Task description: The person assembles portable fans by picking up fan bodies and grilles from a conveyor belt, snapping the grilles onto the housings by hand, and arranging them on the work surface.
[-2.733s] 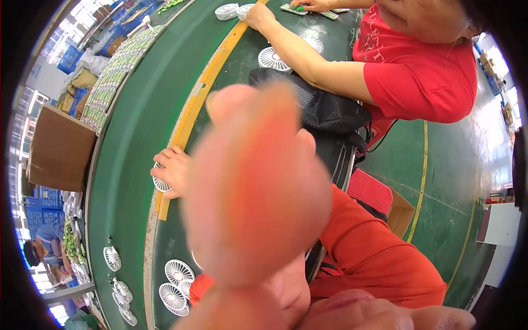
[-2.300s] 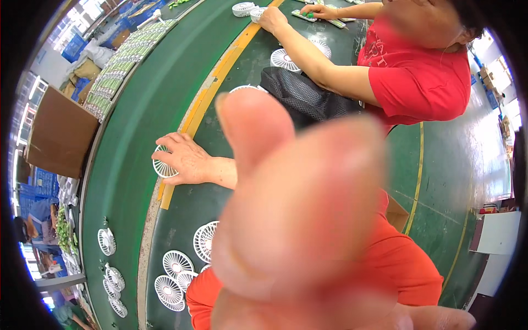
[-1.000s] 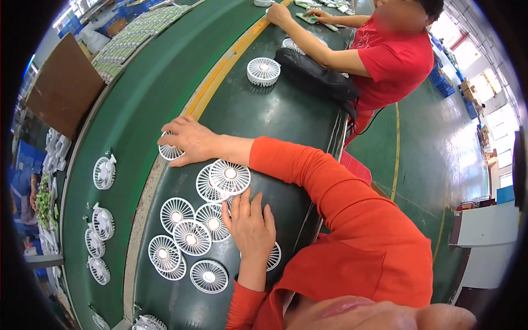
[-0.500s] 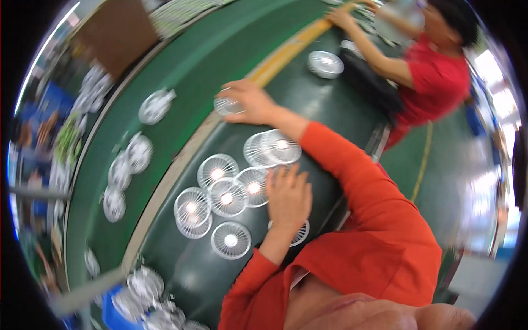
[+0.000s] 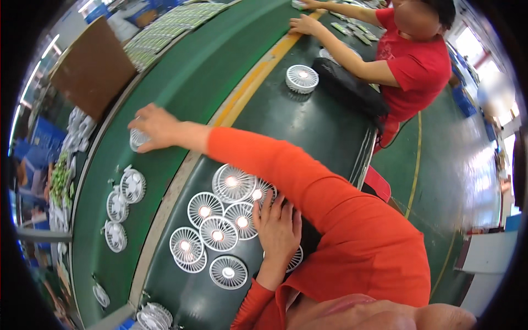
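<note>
While the left hand [image 5: 279, 231] lay flat on round white slatted fan grilles [image 5: 220, 231], the right hand [image 5: 155, 127] had reached farther, clasping a small white fan [image 5: 136, 140] on the green belt [image 5: 181, 88].

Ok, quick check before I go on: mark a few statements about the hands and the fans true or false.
1. The outstretched hand rests on a small white fan on the green belt. True.
2. The near hand is lifted off the table. False: it lies flat, fingers spread, at the edge of the cluster of white fans.
3. The co-worker wears a blue shirt. False: the shirt is red.
4. A single fan sits apart from the cluster, beside a black thing. True.
</note>
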Demonstrator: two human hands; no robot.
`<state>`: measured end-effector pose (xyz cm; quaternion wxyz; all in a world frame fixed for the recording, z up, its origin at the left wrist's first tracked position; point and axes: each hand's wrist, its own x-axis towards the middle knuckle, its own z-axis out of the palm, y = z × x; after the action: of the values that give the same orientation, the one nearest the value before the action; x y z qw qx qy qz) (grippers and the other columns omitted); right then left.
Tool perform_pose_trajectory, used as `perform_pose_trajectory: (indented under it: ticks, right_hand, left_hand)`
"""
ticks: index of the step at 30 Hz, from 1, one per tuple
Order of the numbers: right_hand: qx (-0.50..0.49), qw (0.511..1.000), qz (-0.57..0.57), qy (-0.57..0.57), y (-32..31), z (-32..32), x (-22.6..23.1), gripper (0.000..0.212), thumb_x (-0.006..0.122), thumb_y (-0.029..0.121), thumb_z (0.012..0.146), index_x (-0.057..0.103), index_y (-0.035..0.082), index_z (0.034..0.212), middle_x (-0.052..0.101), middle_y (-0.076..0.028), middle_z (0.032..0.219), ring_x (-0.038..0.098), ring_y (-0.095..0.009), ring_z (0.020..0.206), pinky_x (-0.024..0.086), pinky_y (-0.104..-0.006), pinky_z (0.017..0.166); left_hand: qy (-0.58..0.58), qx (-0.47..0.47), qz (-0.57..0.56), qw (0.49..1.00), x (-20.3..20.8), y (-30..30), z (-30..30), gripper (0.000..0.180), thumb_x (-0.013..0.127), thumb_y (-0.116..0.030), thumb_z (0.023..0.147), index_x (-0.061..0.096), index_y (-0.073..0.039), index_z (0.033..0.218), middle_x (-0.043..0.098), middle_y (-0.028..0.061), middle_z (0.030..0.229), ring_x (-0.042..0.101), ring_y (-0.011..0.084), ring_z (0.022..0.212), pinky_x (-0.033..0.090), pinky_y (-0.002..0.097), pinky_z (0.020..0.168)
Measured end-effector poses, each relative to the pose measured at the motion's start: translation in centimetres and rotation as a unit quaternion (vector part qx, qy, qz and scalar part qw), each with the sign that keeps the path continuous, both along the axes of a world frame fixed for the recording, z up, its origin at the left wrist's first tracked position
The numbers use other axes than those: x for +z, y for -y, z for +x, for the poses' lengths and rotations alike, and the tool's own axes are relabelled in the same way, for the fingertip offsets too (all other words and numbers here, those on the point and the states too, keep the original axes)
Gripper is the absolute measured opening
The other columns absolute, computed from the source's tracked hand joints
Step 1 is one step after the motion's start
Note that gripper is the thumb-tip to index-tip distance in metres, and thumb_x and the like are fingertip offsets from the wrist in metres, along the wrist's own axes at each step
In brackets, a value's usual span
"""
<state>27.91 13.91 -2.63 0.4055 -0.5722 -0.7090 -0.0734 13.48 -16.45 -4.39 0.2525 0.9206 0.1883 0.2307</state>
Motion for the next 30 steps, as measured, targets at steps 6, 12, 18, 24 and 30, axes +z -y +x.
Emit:
perform_pose_trajectory:
  ticks: [6, 12, 18, 24, 30]
  right_hand:
    - [-0.051, 0.994, -0.093, 0.021, -1.3, -0.1, -2.1, 0.061, 0.08, 0.044, 0.066, 0.063, 0.022, 0.12, 0.054, -0.018, 0.123, 0.049, -0.037, 0.112, 0.04, -0.0467, 0.093]
    - [0.007, 0.983, -0.183, -0.034, 1.5, 0.8, 0.0, 0.059, 0.076, 0.042, 0.066, 0.064, 0.022, 0.12, 0.058, -0.013, 0.122, 0.051, -0.032, 0.108, 0.04, -0.0431, 0.092]
    - [0.248, 0.951, -0.002, -0.186, 9.6, 1.6, 4.0, 0.055, 0.079, 0.036, 0.064, 0.067, 0.011, 0.111, 0.064, -0.014, 0.112, 0.059, -0.032, 0.104, 0.049, -0.0451, 0.083]
    - [0.289, 0.94, 0.112, -0.144, 16.8, -2.3, 6.4, 0.06, 0.079, 0.031, 0.062, 0.063, 0.016, 0.118, 0.054, -0.012, 0.121, 0.051, -0.034, 0.104, 0.043, -0.0442, 0.089]
    - [0.31, 0.939, 0.142, -0.035, 17.7, -2.0, 6.7, 0.06, 0.08, 0.044, 0.061, 0.064, 0.02, 0.114, 0.053, -0.012, 0.121, 0.051, -0.031, 0.107, 0.041, -0.0443, 0.087]
  left_hand:
    - [-0.066, -0.024, -0.001, 0.998, 0.8, 0.0, -0.1, 0.038, 0.067, -0.02, 0.078, 0.063, -0.001, 0.112, 0.057, 0.0141, 0.123, 0.041, 0.0344, 0.13, 0.021, 0.0525, 0.111]
    - [-0.037, -0.005, -0.028, 0.999, 1.1, -0.3, -0.3, 0.028, 0.066, -0.021, 0.083, 0.067, -0.006, 0.106, 0.057, 0.0095, 0.126, 0.042, 0.0292, 0.131, 0.02, 0.0504, 0.111]
    - [0.21, 0.111, -0.197, 0.951, 3.8, -3.2, -2.3, 0.019, 0.047, -0.007, 0.094, 0.063, 0.002, 0.089, 0.064, 0.0159, 0.1, 0.06, 0.0254, 0.094, 0.049, 0.037, 0.085]
    - [0.534, 0.097, -0.522, 0.659, 8.7, -10.6, -3.9, 0.064, 0.033, -0.05, 0.101, 0.029, 0.001, 0.141, 0.039, 0.0184, 0.141, 0.041, 0.0304, 0.131, 0.034, 0.05, 0.11]
    - [0.505, 0.156, -0.615, 0.584, 10.3, -12.4, -3.5, 0.062, 0.039, -0.045, 0.1, 0.028, -0.004, 0.145, 0.035, 0.0158, 0.147, 0.037, 0.0322, 0.134, 0.034, 0.0465, 0.112]
